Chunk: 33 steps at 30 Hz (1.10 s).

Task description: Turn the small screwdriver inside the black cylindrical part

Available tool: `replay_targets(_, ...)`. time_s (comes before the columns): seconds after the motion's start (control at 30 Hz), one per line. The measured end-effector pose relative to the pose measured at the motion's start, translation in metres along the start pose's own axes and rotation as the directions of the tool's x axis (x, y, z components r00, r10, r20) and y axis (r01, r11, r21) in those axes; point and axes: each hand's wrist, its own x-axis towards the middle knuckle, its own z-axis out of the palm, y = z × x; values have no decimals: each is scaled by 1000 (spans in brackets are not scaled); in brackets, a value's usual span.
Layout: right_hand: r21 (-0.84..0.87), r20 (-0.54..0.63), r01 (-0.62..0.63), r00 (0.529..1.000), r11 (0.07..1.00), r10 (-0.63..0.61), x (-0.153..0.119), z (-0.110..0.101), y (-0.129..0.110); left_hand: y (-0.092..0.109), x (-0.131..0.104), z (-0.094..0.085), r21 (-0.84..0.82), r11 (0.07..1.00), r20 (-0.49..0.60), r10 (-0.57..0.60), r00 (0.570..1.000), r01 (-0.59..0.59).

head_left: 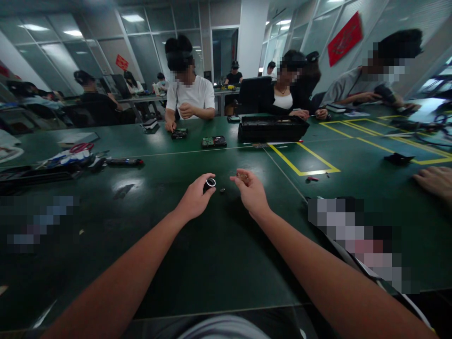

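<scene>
"At eleven o'clock, why is a black cylinder (209, 186) clasped in the curled left hand (195, 197)?"
"For steadiness, apparently. At one, the right hand (253, 194) is half-curled, contents unclear; a small part (222, 190) is set between, within reach."

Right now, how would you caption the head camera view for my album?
Left hand grips a small black cylinder above a green table, right hand alongside.

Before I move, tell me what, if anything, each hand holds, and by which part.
The left hand grips a small black cylinder by its sides, pale-rimmed end showing. Whether the curled right hand holds anything cannot be told.
</scene>
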Motion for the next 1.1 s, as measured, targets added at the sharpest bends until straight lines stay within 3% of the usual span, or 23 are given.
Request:
replay_targets(0.13, -73, 130, 30, 991, 997, -21, 1, -1, 6, 12, 6, -3, 20, 998, 88, -59, 994, 57)
replay_targets(0.27, -44, 221, -71, 972, 997, 79, 0, 2, 6, 13, 17, 1, 125, 992, 163, -44, 986, 24)
replay_targets(0.53, -48, 252, -137, 957, 989, 144, -8, 1, -6, 3, 39, 28, 401, 914, 270, -57, 961, -58)
replay_targets(0.7, -34, 275, -128, 952, 991, 132, -7, 1, -1, 2, 46, 33, 452, 885, 312, -43, 949, -108)
replay_targets(0.8, 27, 311, -164, 939, 986, 147, -4, 3, 5, 5, 46, 26, 452, 888, 298, -56, 953, -89)
replay_targets(0.93, 17, 316, -178, 935, 984, 163, -4, 4, 8, 6, 42, 11, 401, 916, 200, -63, 978, -23)
replay_targets(1.03, -5, 313, -183, 934, 983, 175, -5, 3, 5, 2, 40, -1, 234, 971, 137, -74, 988, 40)
replay_targets(1.1, -15, 319, -196, 928, 980, 190, -6, 2, 2, -2, 37, -9, 59, 988, 107, -152, 983, 146)
